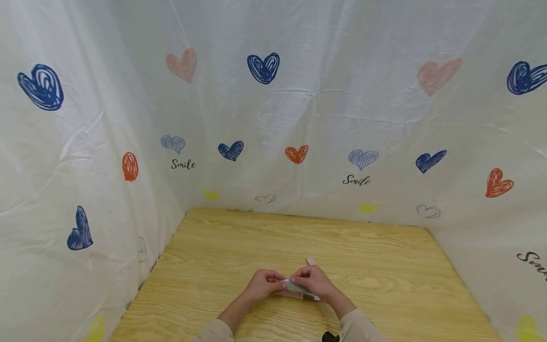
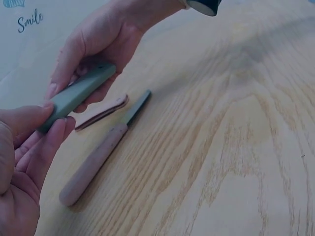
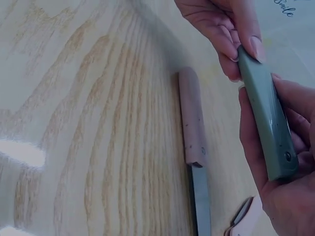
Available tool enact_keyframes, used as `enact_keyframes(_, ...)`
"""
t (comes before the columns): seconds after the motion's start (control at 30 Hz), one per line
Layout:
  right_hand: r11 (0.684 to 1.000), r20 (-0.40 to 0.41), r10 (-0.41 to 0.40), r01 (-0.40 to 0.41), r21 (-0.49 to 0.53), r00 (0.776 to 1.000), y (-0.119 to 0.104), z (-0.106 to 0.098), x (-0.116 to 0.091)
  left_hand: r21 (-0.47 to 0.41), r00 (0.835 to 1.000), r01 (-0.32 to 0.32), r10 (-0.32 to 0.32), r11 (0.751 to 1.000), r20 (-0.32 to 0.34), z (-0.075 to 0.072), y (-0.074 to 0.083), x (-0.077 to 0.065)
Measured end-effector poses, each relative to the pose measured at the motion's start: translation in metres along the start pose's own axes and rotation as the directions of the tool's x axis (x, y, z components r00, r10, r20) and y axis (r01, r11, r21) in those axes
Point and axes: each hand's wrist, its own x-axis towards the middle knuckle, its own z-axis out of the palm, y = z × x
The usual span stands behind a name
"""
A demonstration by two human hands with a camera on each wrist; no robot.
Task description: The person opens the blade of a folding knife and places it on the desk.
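Between both hands is a slim sage-green handle-shaped piece [image 2: 78, 96], with a small round rivet near one end; its exact kind cannot be told. My left hand [image 1: 260, 285] pinches one end between thumb and fingers. The other end is gripped by my right hand [image 1: 315, 280], its fingers curled along the sides. Below them on the table lies a knife [image 3: 191, 113] with a pink speckled handle and bare blade [image 2: 139, 105]. Beside the knife rests a second pink piece [image 2: 103, 110], narrow and with a dark slot along it, partly hidden by the right hand in the head view.
The wood-grain table [image 1: 239, 237] stretches beyond the hands on all sides. White curtains [image 1: 316, 109] printed with hearts and "Smile" hang around its back and sides. A dark device [image 2: 203, 7] sits at my right wrist.
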Motion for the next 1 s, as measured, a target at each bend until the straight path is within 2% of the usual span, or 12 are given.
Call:
enact_keyframes(0.13,1.000,-0.033,-0.001,0.001,0.002,0.999,0.003,0.003,0.000,-0.055,1.000,0.020,-0.020,0.998,0.009,0.001,-0.001,0.001)
enact_keyframes(0.27,0.999,-0.059,0.001,0.002,0.051,0.998,0.002,0.006,0.001,-0.108,0.999,0.029,-0.028,0.994,0.016,0.001,-0.002,0.001)
enact_keyframes(0.5,0.996,-0.132,0.007,0.005,0.090,0.991,0.000,0.008,0.001,-0.102,1.000,0.018,-0.018,0.995,-0.002,-0.002,-0.005,0.001)
enact_keyframes(0.67,0.983,-0.267,0.081,-0.032,0.183,0.960,0.003,0.007,0.001,-0.115,1.000,0.009,-0.010,0.993,-0.008,-0.002,-0.007,-0.001)
enact_keyframes(0.73,0.977,-0.297,0.113,-0.052,0.207,0.948,0.003,0.005,0.001,-0.120,1.000,0.010,-0.011,0.993,-0.007,-0.003,-0.007,-0.002)
enact_keyframes(0.8,0.974,-0.288,0.126,-0.063,0.218,0.949,0.003,0.003,0.001,-0.120,1.000,0.012,-0.012,0.993,0.000,-0.004,-0.007,-0.003)
enact_keyframes(0.87,0.975,-0.245,0.115,-0.063,0.211,0.963,0.001,0.000,0.000,-0.117,1.000,0.014,-0.012,0.993,0.014,-0.005,-0.008,-0.004)
enact_keyframes(1.0,0.988,-0.117,0.034,-0.016,0.151,0.993,-0.005,-0.008,-0.001,-0.119,0.998,0.020,-0.013,0.993,0.062,-0.006,-0.009,-0.005)
